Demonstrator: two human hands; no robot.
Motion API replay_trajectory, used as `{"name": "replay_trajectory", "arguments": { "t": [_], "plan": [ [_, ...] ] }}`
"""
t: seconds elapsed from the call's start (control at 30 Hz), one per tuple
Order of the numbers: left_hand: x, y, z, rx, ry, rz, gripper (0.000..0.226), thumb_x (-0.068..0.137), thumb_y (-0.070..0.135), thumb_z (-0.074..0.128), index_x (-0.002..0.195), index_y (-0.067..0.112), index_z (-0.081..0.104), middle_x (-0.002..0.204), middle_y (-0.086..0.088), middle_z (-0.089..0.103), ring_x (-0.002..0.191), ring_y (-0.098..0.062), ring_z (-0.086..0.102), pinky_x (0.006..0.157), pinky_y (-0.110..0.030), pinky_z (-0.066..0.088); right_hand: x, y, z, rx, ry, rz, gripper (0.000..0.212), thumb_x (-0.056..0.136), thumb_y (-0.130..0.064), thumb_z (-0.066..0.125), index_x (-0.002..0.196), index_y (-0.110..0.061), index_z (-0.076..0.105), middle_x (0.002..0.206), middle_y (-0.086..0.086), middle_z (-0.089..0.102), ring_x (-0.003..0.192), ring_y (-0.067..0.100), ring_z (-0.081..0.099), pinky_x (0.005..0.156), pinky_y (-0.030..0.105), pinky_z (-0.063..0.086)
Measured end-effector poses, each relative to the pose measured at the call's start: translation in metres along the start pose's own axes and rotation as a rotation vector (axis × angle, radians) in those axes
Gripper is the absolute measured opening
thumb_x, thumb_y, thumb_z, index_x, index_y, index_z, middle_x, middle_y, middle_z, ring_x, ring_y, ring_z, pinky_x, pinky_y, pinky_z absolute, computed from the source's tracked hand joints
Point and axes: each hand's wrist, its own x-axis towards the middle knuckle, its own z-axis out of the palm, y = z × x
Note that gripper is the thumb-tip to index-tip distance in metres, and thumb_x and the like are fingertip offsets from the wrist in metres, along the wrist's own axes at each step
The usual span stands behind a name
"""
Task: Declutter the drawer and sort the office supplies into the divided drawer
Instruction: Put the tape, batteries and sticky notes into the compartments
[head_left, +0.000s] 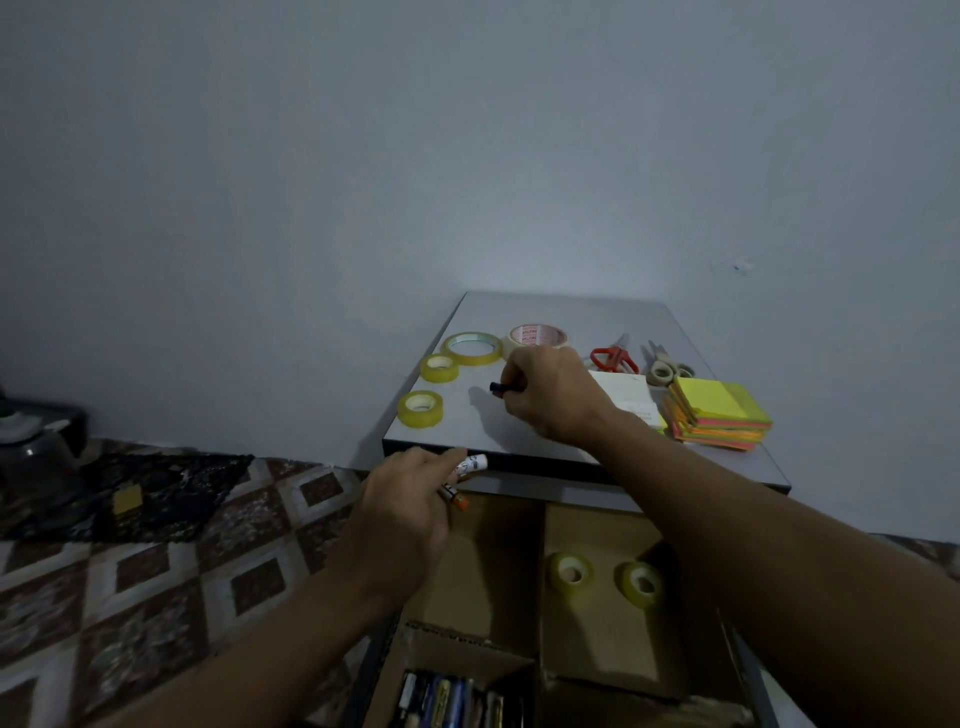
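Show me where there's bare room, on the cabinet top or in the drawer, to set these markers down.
Free: the cabinet top's back strip behind the scissors; the front patch between the near tape roll and the right hand; the drawer compartment left of the two rolls inside. Crowded: the top's right side, around the sticky notes.

Grey bench (571, 312); yellow tape rolls (420, 408), a cream roll (537, 335) printed red; black marker (498, 387); red-handled scissors (613, 358); sticky notes (719, 413) yellow, orange, pink; brown cardboard divider (541, 597); floor (156, 561) of brown-and-cream diamonds
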Motion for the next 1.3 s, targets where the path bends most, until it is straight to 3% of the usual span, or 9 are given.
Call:
{"name": "replay_trajectory", "arguments": {
  "t": [0.3, 0.43, 0.57, 0.67, 0.77, 0.8, 0.93, 1.1, 1.3],
  "plan": [
    [-0.074, 0.038, -0.009, -0.117, -0.174, -0.411, 0.039, 0.090, 0.001, 0.061, 0.122, 0.021, 0.071, 0.107, 0.005, 0.073, 0.084, 0.001, 0.061, 0.070, -0.002, 0.045, -0.051, -0.003, -0.021, 0.021, 0.030, 0.066, 0.013, 0.084, -0.015, 0.070, 0.097, -0.013, 0.072, 0.092, 0.009, 0.072, 0.074, 0.018, 0.064, 0.060, 0.028, 0.050],
    [-0.093, 0.051, -0.007, -0.143, -0.417, -0.563, 0.031, 0.090, 0.003, 0.058, 0.104, 0.021, 0.079, 0.075, 0.005, 0.070, 0.053, -0.002, 0.054, 0.047, -0.012, 0.038, -0.072, -0.001, -0.021, 0.009, 0.043, 0.083, 0.012, 0.082, -0.016, 0.071, 0.094, -0.013, 0.072, 0.089, 0.006, 0.072, 0.073, 0.015, 0.057, 0.056, 0.020, 0.038],
    [-0.099, 0.055, 0.007, -0.146, -0.543, -0.774, 0.024, 0.093, 0.013, 0.061, 0.071, 0.017, 0.069, 0.073, -0.014, 0.069, 0.057, -0.017, 0.054, 0.050, -0.026, 0.037, -0.089, 0.000, -0.024, 0.003, 0.022, 0.080, 0.015, 0.082, -0.015, 0.072, 0.096, -0.010, 0.072, 0.091, 0.007, 0.071, 0.076, 0.019, 0.060, 0.054, 0.019, 0.036],
    [-0.101, 0.056, 0.029, -0.293, -0.550, -0.986, 0.035, 0.089, 0.022, 0.071, 0.058, 0.010, 0.061, 0.061, -0.003, 0.063, 0.056, -0.016, 0.054, 0.052, -0.022, 0.044, -0.097, 0.000, -0.025, -0.009, 0.021, 0.092, 0.017, 0.081, -0.015, 0.072, 0.097, -0.010, 0.072, 0.093, 0.011, 0.073, 0.081, 0.024, 0.064, 0.062, 0.024, 0.043],
    [-0.096, 0.068, 0.045, -0.488, -0.409, -1.264, 0.021, 0.095, 0.006, 0.059, 0.111, -0.005, 0.066, 0.113, -0.017, 0.068, 0.092, -0.026, 0.062, 0.087, -0.036, 0.058, -0.104, 0.000, -0.026, -0.018, 0.017, 0.093, 0.016, 0.082, -0.015, 0.071, 0.097, -0.011, 0.071, 0.094, 0.010, 0.073, 0.082, 0.023, 0.064, 0.064, 0.025, 0.047],
    [-0.095, 0.069, 0.049, -0.513, -0.402, -1.311, 0.021, 0.095, 0.003, 0.058, 0.114, -0.007, 0.063, 0.113, -0.019, 0.066, 0.094, -0.030, 0.063, 0.084, -0.039, 0.060, -0.106, 0.000, -0.026, -0.018, 0.013, 0.090, 0.015, 0.082, -0.014, 0.071, 0.097, -0.011, 0.071, 0.094, 0.009, 0.072, 0.081, 0.021, 0.064, 0.062, 0.025, 0.048],
    [-0.090, 0.075, 0.052, -0.470, -0.523, -1.268, 0.008, 0.087, -0.002, 0.070, 0.086, -0.002, 0.062, 0.106, -0.019, 0.065, 0.088, -0.031, 0.068, 0.047, -0.027, 0.058, -0.111, 0.000, -0.026, -0.014, 0.002, 0.083, 0.016, 0.083, -0.015, 0.072, 0.099, -0.011, 0.071, 0.094, 0.007, 0.072, 0.084, 0.020, 0.064, 0.070, 0.031, 0.056],
    [-0.091, 0.069, 0.050, -0.219, -0.653, -1.093, 0.021, 0.078, 0.015, 0.078, 0.069, 0.006, 0.061, 0.073, -0.009, 0.065, 0.054, -0.017, 0.062, 0.041, -0.021, 0.048, -0.117, 0.002, -0.021, 0.005, -0.018, 0.098, 0.017, 0.084, -0.014, 0.071, 0.101, -0.011, 0.070, 0.096, 0.007, 0.071, 0.087, 0.021, 0.064, 0.075, 0.034, 0.058],
    [-0.095, 0.059, 0.046, -0.287, -0.764, -1.062, 0.011, 0.078, 0.007, 0.078, 0.076, 0.001, 0.069, 0.074, -0.013, 0.067, 0.074, -0.028, 0.070, 0.073, -0.039, 0.060, -0.125, -0.002, -0.008, 0.082, -0.021, 0.141, 0.016, 0.086, -0.017, 0.073, 0.101, -0.013, 0.069, 0.100, 0.005, 0.069, 0.087, 0.015, 0.063, 0.071, 0.022, 0.053]
  ]
}}
